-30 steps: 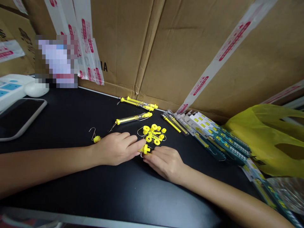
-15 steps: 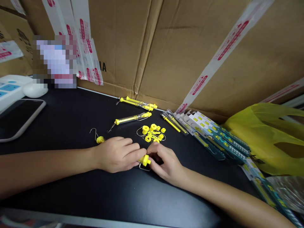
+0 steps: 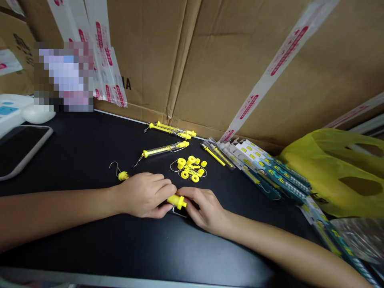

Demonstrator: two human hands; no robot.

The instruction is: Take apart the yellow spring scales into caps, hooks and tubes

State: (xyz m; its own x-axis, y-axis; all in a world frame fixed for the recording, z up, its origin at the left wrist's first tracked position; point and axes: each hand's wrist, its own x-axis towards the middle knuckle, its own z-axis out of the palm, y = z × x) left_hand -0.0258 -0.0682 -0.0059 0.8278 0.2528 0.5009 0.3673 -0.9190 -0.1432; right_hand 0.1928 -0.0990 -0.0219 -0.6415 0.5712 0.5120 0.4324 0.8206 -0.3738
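My left hand (image 3: 147,196) is wrapped around a spring scale (image 3: 177,201), hiding most of its tube. Its wire hook (image 3: 114,165) and yellow collar stick out to the left, and its yellow end cap shows on the right. Beside that cap, the curled fingers of my right hand (image 3: 204,208) are at the wire loop (image 3: 179,213); their exact grip is partly hidden. Just beyond my hands lies a cluster of loose yellow parts (image 3: 191,161), with rings, caps and bent wires. Another spring scale (image 3: 165,149) lies behind, and two more (image 3: 172,130) rest by the cardboard.
Two clear tubes with yellow scale strips (image 3: 213,154) lie right of the loose parts. Packaged spring scales (image 3: 270,170) are stacked at the right, beside a yellow plastic bag (image 3: 318,168). A phone (image 3: 22,150) and a white power strip (image 3: 12,108) are at the left. Large cardboard (image 3: 234,72) stands behind.
My right hand's fingers have shifted slightly along the yellow end cap, and more of the cap now shows. The whole view has moved a little; my left hand keeps its hold.
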